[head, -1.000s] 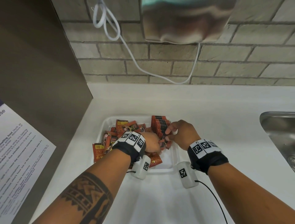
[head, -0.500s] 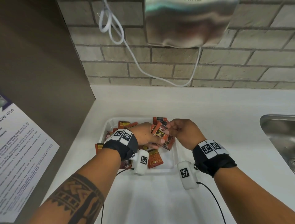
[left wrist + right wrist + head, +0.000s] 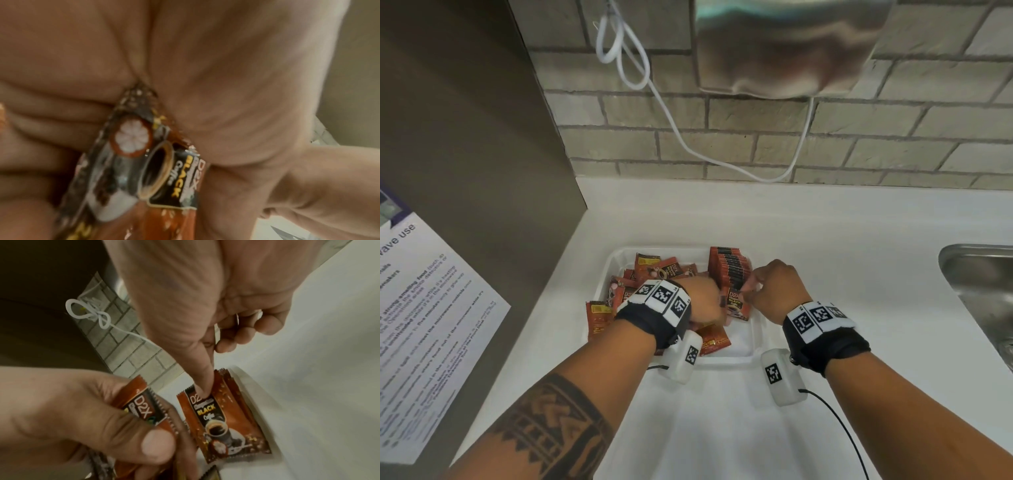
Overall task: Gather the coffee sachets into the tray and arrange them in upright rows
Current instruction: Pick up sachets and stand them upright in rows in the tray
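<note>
A white tray sits on the counter. At its right side stands an upright row of red-brown coffee sachets; loose sachets lie piled on its left, and one sachet hangs over the left rim. My left hand grips a small bunch of sachets over the tray's middle. My right hand pinches the top of one sachet at the near end of the row, with the thumb pressed on its printed face. In the right wrist view the left hand's sachet is just beside it.
A steel sink is set into the white counter at the right. A brown panel with a paper notice closes off the left. A metal wall unit and its white cable hang on the brick wall behind.
My left hand picked up sachets from the pile and brought them toward the right hand. My right hand took one and now holds it at the near end of the upright row.
</note>
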`<state>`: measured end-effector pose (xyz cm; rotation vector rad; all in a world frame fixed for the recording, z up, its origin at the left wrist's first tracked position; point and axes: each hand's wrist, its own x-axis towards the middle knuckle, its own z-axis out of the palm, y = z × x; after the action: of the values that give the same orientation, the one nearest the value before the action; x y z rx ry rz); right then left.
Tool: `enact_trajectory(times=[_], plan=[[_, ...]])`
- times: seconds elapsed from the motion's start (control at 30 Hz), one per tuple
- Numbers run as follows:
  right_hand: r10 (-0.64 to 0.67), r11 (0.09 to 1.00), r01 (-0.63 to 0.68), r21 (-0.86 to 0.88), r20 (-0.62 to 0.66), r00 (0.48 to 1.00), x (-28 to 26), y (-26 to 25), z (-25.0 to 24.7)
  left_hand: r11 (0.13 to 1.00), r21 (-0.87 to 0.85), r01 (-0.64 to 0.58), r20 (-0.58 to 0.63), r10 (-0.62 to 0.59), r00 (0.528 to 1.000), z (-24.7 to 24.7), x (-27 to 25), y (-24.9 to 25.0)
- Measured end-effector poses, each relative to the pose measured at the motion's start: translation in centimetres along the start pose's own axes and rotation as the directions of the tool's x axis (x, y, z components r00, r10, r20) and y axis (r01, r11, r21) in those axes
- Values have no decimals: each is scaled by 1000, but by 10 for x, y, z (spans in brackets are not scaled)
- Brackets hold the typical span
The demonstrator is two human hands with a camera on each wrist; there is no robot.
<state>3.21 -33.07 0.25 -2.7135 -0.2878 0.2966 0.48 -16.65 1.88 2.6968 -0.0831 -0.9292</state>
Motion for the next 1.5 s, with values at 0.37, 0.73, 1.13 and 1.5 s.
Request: enact_trajectory(times=[0.37,0.73,1.13,1.5], plan=[[-7,997,8,72,-14,1000,8,2,5,993,121,-12,58,5,998,14,22,22],[-23,994,20,111,26,999,3,5,1,994,113,7,67,-15,998,11,20,24],[-51,992,50,115,6,999,1,4,-1,996,94,-2,92,-6,996,4,10,24],[-198,909,192,369,-23,980,-12,8,-16,724,-681,-113,89,235,968,-8,1,-18]])
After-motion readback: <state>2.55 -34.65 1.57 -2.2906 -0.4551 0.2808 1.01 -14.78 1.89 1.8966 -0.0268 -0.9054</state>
